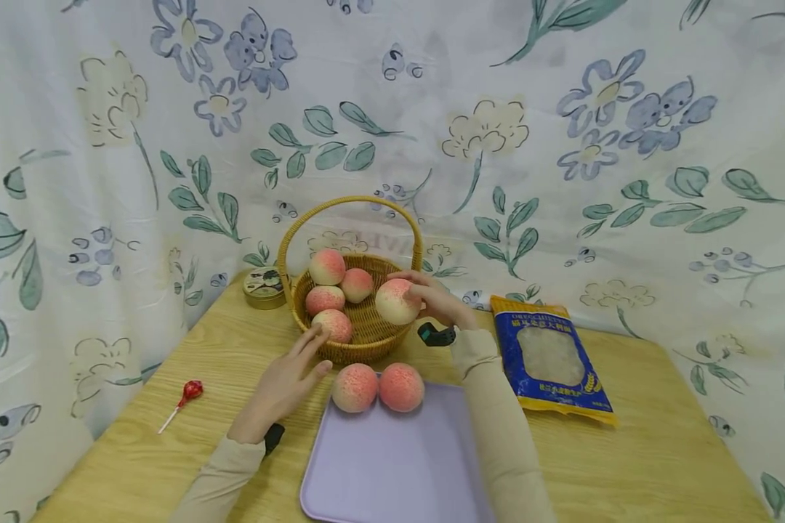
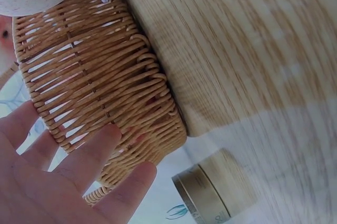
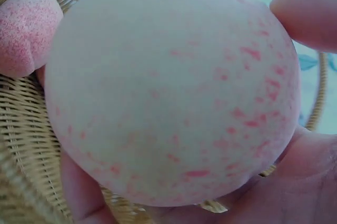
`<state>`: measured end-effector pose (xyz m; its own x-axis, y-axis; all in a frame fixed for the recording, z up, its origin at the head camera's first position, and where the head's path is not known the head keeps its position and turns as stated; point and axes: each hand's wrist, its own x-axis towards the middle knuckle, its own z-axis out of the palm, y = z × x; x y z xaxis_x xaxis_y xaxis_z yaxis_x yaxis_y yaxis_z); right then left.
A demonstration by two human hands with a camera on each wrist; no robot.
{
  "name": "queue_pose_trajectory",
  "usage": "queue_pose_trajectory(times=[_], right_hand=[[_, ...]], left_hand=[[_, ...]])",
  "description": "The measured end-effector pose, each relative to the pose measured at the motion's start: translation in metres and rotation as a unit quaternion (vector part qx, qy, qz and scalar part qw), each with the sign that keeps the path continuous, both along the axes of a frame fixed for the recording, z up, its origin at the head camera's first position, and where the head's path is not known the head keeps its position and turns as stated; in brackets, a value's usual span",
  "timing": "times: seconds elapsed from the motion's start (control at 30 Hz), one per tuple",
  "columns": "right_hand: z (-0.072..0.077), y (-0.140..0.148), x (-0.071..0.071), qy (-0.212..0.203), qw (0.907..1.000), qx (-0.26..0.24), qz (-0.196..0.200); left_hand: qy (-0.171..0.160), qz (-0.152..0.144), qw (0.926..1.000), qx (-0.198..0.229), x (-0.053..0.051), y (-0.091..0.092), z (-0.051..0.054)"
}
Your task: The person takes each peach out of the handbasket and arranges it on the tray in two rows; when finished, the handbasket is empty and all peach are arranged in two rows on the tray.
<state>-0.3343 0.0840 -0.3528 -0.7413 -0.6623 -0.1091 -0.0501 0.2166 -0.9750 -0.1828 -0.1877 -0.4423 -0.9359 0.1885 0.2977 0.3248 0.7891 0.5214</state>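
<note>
- Four peaches (image 1: 325,299) nestled at the left in a handled wicker basket (image 1: 360,354) on the far side of a wooden table (image 1: 641,414), head view.
- Same view: one pale peach (image 1: 392,302) grasped in the right hand (image 1: 437,298) at the basket's right side; left hand (image 1: 285,383) unclenched, fingers extended toward the near-left rim, contact with the nearest peach impossible to tell.
- Also there: two more peaches (image 1: 355,390) side by side, touching, at the far edge of a lilac tray (image 1: 399,461); round tin (image 1: 264,288) just left of the basket, red lollipop (image 1: 192,391) on the left, blue-and-yellow packet (image 1: 549,356) on the right.
- Left wrist view: left hand's fingers spread, grasping nothing, beside the basket's woven wall, round tin nearby.
- Right wrist view: pale peach flecked with pink clasped between thumb and fingers, wicker and another peach beyond to the left.
</note>
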Motion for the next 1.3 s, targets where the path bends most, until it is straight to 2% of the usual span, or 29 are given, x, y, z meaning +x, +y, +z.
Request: queue_pose_trajectory(times=[0.23, 0.37, 0.47, 0.6, 0.83, 0.97, 1.07, 1.3], right_hand=[[0.004, 0.035, 0.023, 0.030, 0.9987, 0.036, 0.022], [-0.001, 0.057, 0.034, 0.043, 0.9972, 0.060, 0.015], [-0.010, 0.073, 0.040, 0.041, 0.9966, 0.070, 0.012], [-0.026, 0.090, 0.048, 0.034, 0.9951, 0.089, 0.026], [-0.051, 0.104, 0.067, 0.028, 0.9906, 0.126, 0.045], [-0.063, 0.105, 0.068, 0.024, 0.9889, 0.132, 0.064], [-0.069, 0.106, 0.067, 0.030, 0.9879, 0.122, 0.091], [-0.070, 0.106, 0.066, 0.089, 0.9792, 0.103, 0.151]], left_hand=[[0.006, -0.007, 1.0000, 0.000, -0.001, 0.001, -0.002], [0.009, -0.002, 1.0000, -0.001, -0.001, -0.002, 0.002], [0.004, -0.001, 1.0000, -0.004, -0.001, -0.003, 0.003], [-0.004, -0.006, 1.0000, -0.003, -0.001, -0.002, 0.003], [-0.007, -0.005, 1.0000, 0.000, 0.000, 0.000, 0.001], [-0.006, -0.005, 1.0000, 0.002, 0.001, 0.000, 0.000], [-0.007, -0.005, 1.0000, 0.002, 0.001, 0.000, 0.000], [-0.006, -0.005, 1.0000, 0.001, -0.001, -0.001, -0.001]])
